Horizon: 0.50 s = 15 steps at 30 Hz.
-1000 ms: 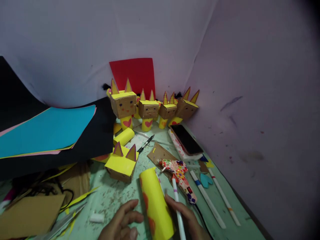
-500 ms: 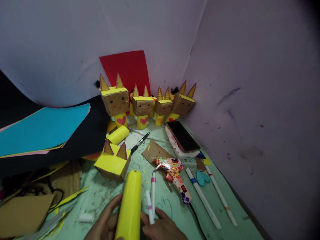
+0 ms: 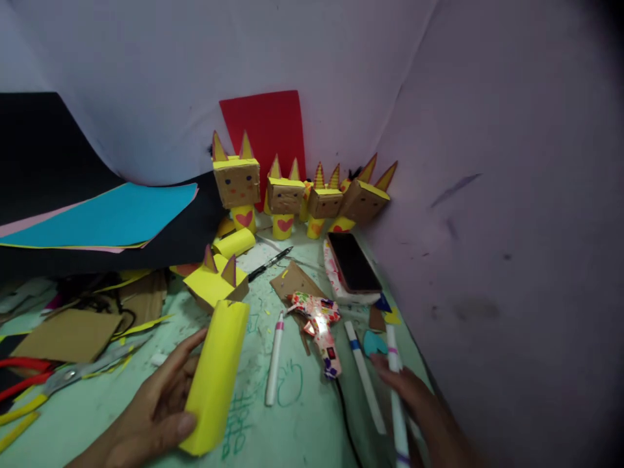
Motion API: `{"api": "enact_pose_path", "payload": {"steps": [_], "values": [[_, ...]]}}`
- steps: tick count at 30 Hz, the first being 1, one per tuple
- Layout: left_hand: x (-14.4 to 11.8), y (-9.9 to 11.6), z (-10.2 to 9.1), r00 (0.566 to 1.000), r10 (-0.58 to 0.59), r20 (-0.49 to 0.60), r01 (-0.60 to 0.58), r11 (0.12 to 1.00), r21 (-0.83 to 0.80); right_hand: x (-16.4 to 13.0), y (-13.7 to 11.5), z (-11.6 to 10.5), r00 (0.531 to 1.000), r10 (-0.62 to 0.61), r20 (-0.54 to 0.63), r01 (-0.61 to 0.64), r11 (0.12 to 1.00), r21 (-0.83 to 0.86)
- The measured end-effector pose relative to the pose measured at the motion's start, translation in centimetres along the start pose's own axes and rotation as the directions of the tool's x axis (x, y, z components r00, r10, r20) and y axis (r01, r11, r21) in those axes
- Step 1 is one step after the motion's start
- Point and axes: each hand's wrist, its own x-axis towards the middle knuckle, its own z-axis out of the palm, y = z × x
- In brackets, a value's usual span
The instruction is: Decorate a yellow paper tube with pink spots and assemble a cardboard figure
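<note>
A yellow paper tube [image 3: 217, 377] stands tilted in my left hand [image 3: 163, 396], its fingers behind and the thumb across the lower front. My right hand [image 3: 424, 409] is at the lower right, fingers closed around a white marker [image 3: 397, 403] with a pink band; the lower fingers are blurred or out of frame. Between the hands lies another white marker [image 3: 274, 364], its pinkish tip pointing away from me. Just beyond the tube sits a yellow-topped cardboard box head [image 3: 214, 283] with two pointed ears. A blue-banded marker [image 3: 365, 380] rests left of my right hand.
A floral glue gun [image 3: 319, 325] lies mid-table, its cord running toward me. Behind it is a phone [image 3: 353, 260] on a white pack. Several eared cardboard figures [image 3: 237, 185] line the back wall. Scissors [image 3: 68, 376], scraps and coloured sheets [image 3: 112, 218] are at left.
My right hand has moved right, away from the tube, with a marker in it. My left hand has shifted left with the yellow tube. The view has turned slightly left.
</note>
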Motion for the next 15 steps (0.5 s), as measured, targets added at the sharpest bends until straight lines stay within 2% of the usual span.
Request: {"api": "enact_pose_path", "payload": {"steps": [2,4,8,13,15], "values": [[0.0,0.1,0.1,1.000,0.018,-0.005,-0.018,1.000,-0.002,0.2,1.4,-2.9,0.999,0.007,0.048,0.001,0.986,-0.164],[0.1,0.1,0.2,1.000,0.022,0.010,-0.022,1.000,-0.003,0.2,2.3,-4.2,1.000,-0.008,0.009,0.010,0.961,-0.276],[0.6,-0.2,-0.2,0.995,0.024,0.092,-0.024,1.000,-0.004,0.6,2.8,-3.3,0.999,-0.041,0.001,0.038,0.930,-0.366],[1.4,-1.0,-1.0,0.971,0.028,0.237,-0.023,0.999,-0.023,1.5,2.1,-1.9,0.998,0.028,0.055,0.001,0.881,-0.474],[1.7,-1.4,-1.3,0.951,0.025,0.309,-0.016,0.999,-0.033,1.7,1.2,-1.8,1.000,0.023,-0.013,-0.026,0.854,-0.520]]}}
